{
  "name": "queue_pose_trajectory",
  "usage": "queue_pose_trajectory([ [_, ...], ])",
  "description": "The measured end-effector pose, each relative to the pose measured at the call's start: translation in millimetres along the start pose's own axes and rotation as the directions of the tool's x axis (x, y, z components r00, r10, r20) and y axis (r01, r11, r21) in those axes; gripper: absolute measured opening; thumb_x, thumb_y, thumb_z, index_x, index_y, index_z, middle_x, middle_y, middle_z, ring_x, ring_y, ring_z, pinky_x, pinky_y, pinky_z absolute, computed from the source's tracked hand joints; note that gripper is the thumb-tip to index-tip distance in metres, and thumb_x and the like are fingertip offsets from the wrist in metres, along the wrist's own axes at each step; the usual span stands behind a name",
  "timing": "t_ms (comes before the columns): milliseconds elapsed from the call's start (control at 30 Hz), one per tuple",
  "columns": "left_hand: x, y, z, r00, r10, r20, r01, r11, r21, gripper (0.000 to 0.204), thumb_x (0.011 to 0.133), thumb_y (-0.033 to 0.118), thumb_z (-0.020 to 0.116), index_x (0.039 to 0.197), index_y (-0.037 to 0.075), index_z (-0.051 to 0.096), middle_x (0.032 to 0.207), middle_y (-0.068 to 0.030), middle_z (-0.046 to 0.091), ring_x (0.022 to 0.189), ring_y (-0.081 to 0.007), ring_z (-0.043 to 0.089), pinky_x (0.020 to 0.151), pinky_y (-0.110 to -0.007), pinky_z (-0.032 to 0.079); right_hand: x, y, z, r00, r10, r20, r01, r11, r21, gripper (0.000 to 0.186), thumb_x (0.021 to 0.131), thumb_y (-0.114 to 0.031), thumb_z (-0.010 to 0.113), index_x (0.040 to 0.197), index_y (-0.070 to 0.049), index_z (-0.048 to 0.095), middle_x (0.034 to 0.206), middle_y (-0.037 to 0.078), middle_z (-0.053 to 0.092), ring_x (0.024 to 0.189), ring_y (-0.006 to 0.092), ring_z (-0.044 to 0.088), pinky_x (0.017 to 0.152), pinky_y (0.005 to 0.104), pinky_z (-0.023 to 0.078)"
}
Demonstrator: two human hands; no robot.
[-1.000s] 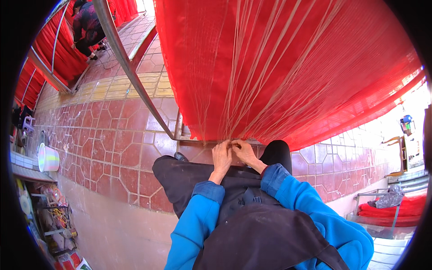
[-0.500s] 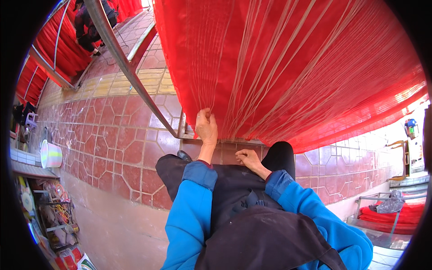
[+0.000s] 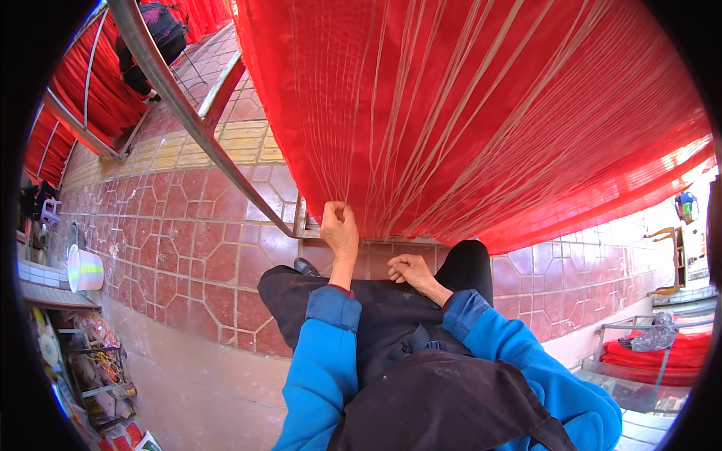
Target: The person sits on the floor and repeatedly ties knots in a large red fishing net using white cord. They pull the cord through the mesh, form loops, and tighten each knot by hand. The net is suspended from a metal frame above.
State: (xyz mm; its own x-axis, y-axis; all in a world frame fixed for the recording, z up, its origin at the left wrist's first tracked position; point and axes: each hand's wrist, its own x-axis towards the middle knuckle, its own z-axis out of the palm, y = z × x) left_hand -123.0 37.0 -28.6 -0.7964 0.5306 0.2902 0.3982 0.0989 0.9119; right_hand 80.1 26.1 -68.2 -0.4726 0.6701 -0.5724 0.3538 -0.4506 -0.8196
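Observation:
A large sheet of sheer red cloth (image 3: 316, 90) hangs in front of me, with many pale loose threads (image 3: 451, 90) fanned across it. My left hand (image 3: 340, 233) is closed in a pinch at the cloth's lower left, where a bundle of fine threads (image 3: 335, 169) runs together into its fingertips. Above my dark apron (image 3: 376, 301), near my right knee, my right hand (image 3: 412, 270) has its fingers curled together. Whatever it holds, if anything, is too small to make out.
A metal frame bar (image 3: 203, 139) slants down beside the cloth's left edge. On the tiled floor (image 3: 180, 255) stands a pale bucket (image 3: 85, 269). A cluttered shelf (image 3: 90, 346) is at lower left. Folded red cloth (image 3: 654, 357) lies on a rack at right. A person (image 3: 143, 45) sits at far left.
My left hand has drawn down toward me, and the threads between it and the cloth look tauter. The right hand has shifted slightly left. The view has shifted a little.

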Motion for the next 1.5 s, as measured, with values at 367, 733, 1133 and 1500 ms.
queue_pose_trajectory([
  [367, -32.7, 0.2, -35.0, 0.977, -0.202, 0.071, 0.214, 0.941, -0.261, 0.009, 0.083, 0.005, 0.064, 0.09, 0.0, 0.061, 0.071, -0.0044, 0.062, 0.064, -0.011, 0.056, 0.06, -0.026, 0.046, 5.4, -79.5, 31.7, 0.978, -0.206, 0.027, 0.199, 0.966, 0.164, 0.024, 0.093, -0.012, 0.053, 0.109, 0.004, 0.06, 0.09, 0.011, 0.066, 0.077, 0.0141, 0.065, 0.067, 0.0235, 0.052],
  [733, -67.0, -12.1, -33.5, 0.949, -0.179, 0.259, 0.247, 0.934, -0.257, 0.011, 0.088, 0.003, 0.061, 0.098, -0.001, 0.059, 0.081, -0.0024, 0.063, 0.068, -0.0066, 0.057, 0.061, -0.02, 0.046, 4.4, -116.6, 59.8, 0.928, -0.367, -0.067, 0.373, 0.916, 0.145, 0.022, 0.086, -0.015, 0.064, 0.101, 0.002, 0.066, 0.082, 0.005, 0.066, 0.074, 0.0083, 0.059, 0.064, 0.0211, 0.048],
  [1133, -33.7, 0.8, -45.8, 0.95, -0.071, 0.306, 0.158, 0.95, -0.27, 0.024, 0.088, 0.002, 0.054, 0.111, -0.001, 0.058, 0.1, -0.0123, 0.058, 0.095, -0.0216, 0.059, 0.08, -0.031, 0.047, -38.2, -114.3, 31.7, 0.887, -0.461, 0.003, 0.432, 0.833, 0.344, 0.015, 0.091, -0.008, 0.055, 0.096, 0.004, 0.063, 0.076, 0.01, 0.066, 0.072, 0.017, 0.064, 0.071, 0.0293, 0.052],
  [1500, -61.6, 15.4, -54.4, 0.843, -0.193, 0.502, 0.414, 0.828, -0.377, 0.023, 0.095, 0.017, 0.053, 0.103, -0.002, 0.062, 0.088, -0.0048, 0.064, 0.084, -0.0107, 0.056, 0.076, -0.025, 0.044, -44.7, -124.3, 21.5, 0.955, -0.281, 0.098, 0.173, 0.792, 0.586, 0.019, 0.093, -0.015, 0.054, 0.1, 0.001, 0.061, 0.074, 0.01, 0.066, 0.07, 0.0191, 0.065, 0.068, 0.0318, 0.055],
])
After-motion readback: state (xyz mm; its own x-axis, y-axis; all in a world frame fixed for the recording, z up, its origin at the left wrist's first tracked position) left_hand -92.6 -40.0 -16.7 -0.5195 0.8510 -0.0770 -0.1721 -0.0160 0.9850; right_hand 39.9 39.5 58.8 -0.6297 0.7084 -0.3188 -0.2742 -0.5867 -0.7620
